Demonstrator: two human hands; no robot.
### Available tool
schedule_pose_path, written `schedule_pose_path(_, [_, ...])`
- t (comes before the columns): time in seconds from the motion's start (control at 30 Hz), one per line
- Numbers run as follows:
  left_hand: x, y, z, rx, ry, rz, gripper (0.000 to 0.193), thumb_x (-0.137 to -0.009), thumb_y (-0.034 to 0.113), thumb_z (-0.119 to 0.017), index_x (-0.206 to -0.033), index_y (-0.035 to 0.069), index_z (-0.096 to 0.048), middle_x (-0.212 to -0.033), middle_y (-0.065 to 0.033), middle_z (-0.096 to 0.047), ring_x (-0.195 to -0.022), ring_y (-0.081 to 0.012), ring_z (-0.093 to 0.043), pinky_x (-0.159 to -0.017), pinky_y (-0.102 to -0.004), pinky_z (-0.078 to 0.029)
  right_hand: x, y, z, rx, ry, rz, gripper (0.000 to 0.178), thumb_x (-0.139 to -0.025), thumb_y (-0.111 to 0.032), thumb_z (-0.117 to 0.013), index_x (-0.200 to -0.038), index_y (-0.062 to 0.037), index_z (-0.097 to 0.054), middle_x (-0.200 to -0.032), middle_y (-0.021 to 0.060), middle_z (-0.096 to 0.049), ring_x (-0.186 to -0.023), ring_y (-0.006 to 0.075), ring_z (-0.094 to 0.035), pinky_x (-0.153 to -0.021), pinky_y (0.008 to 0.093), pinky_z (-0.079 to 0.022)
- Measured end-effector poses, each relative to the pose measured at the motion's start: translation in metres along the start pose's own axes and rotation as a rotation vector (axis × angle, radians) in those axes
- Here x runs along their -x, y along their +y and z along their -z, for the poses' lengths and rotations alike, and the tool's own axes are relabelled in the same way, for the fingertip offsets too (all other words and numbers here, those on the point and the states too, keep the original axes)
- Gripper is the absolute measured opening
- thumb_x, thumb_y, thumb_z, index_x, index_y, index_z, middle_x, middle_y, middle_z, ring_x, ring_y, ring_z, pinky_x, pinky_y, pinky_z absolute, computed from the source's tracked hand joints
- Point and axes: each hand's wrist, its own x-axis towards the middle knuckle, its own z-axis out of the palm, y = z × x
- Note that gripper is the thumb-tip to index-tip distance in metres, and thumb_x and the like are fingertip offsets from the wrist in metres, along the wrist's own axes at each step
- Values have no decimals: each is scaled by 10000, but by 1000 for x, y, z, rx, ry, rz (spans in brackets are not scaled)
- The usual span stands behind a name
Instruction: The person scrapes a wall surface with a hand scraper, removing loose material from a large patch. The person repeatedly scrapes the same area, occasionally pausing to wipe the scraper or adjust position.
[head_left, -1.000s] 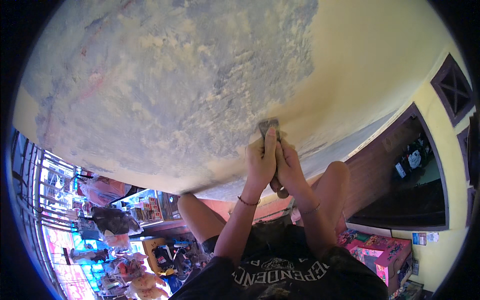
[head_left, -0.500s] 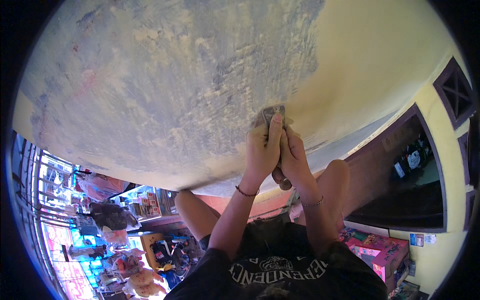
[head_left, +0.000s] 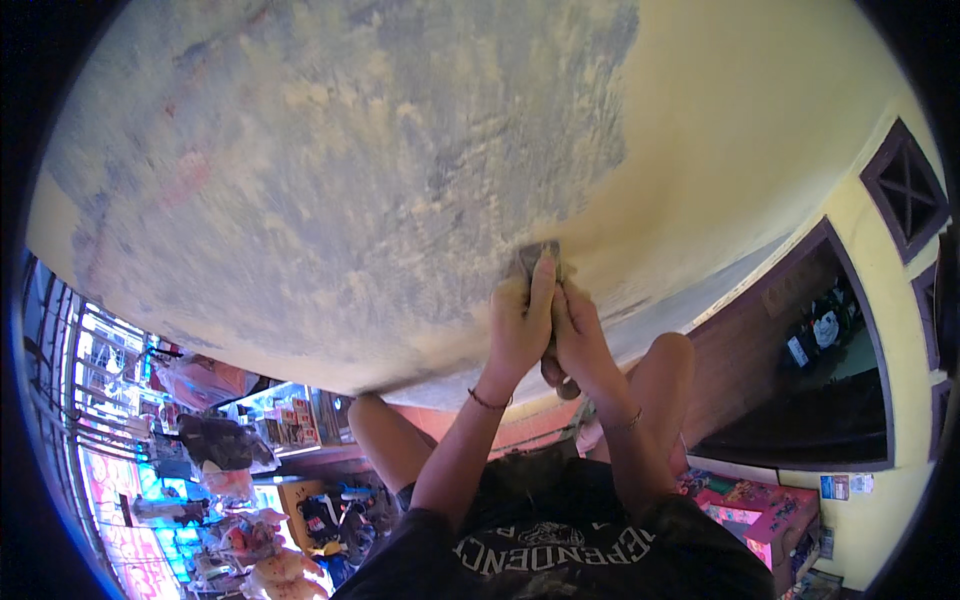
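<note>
Both my hands grip one scraper with a flat grey blade, held close in front of a patchy grey and cream wall. My left hand is closed on it, the thumb stretched up along the blade. Pressed against it from the other side, my right hand is closed too. Most of the handle is hidden by the hands; a rounded brownish end that looks like part of it shows below the fingers. The blade's edge is at or very near the wall, where grey patches border smooth cream; exact contact is hard to see.
My bent knees stand on either side of my arms. To the right are a dark-framed doorway and a pink patterned box. At left, hanging goods, a glass display case and a metal grille crowd together.
Both hands and the scraper have moved down the wall a little, toward my body. The grip looks the same.
</note>
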Motion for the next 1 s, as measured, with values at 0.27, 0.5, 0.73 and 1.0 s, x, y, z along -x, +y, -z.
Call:
schedule_pose_path(0.27, [-1, -10, 3, 28, -24, 37, 426, -1113, 314, -487, -1031, -19, -739, -810, -51, -705, -719, -88, -607, -629, -284, -498, -3, 0, -2, -39, 12, 32, 280, -1139, -244, -322, -1208, -38, -498, -580, 20, -516, -332, 96, -453, -293, 267, -374])
schedule_pose_path(0.5, [-2, 21, -5, -99, 112, -114, 439, -1106, 323, -503, -945, -21, -723, -795, -50, -692, -718, -99, -619, -623, -295, -499, -4, 0, -8, -14, 16, 9, 307, -1150, -327, -323, -1114, -82, -506, -539, -14, -475, -322, 77, -434, -285, 242, -356])
schedule_pose_path(0.73, [-10, 14, 11, 23, -35, 2, 430, -1097, 318, -526, -913, -27, -705, -726, -16, -649, -689, -92, -587, -592, -285, -469, -5, -5, -3, -67, 36, 11, 300, -1141, -265, -323, -1078, -38, -509, -546, 9, -487, -328, 99, -443, -287, 278, -347])
schedule_pose_path(1.0, [-5, -8, 1, 16, -6, 72, 448, -1095, 324, -538, -838, -15, -679, -656, -6, -604, -627, -67, -524, -542, -281, -431, -5, -4, -3, -87, 71, -64, 298, -1142, -276, -339, -1133, -38, -518, -553, 11, -488, -336, 100, -453, -297, 275, -359])
